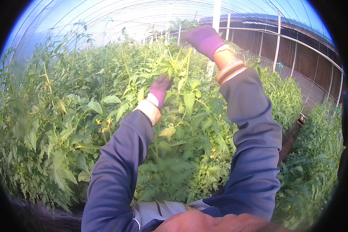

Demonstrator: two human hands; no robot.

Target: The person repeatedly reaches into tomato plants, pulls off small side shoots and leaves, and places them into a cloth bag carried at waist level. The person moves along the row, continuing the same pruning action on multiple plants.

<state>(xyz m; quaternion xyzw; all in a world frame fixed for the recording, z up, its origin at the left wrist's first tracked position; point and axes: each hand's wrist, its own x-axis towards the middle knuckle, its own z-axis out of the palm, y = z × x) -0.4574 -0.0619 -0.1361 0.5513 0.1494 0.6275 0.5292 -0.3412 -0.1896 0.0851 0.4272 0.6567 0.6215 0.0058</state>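
Tomato plants (188, 101) with green leaves and several yellow flowers (104, 125) stand before me. My left hand (161, 88), in a purple glove, is raised among the leaves at the middle, beside a leafy tomato stem (188, 62); its fingertips are partly behind foliage. My right hand (203, 39), in a purple glove too, is higher and to the right, at the top of the same plant, with its fingers bent. Leaves show just past it, but the glove hides whether they are between its fingers.
White upright poles (216, 17) and thin hanging strings stand among the rows under a curved greenhouse frame. A dark wall (249, 40) runs along the right. A narrow soil path (288, 142) separates this row from more plants (313, 162) at the right.
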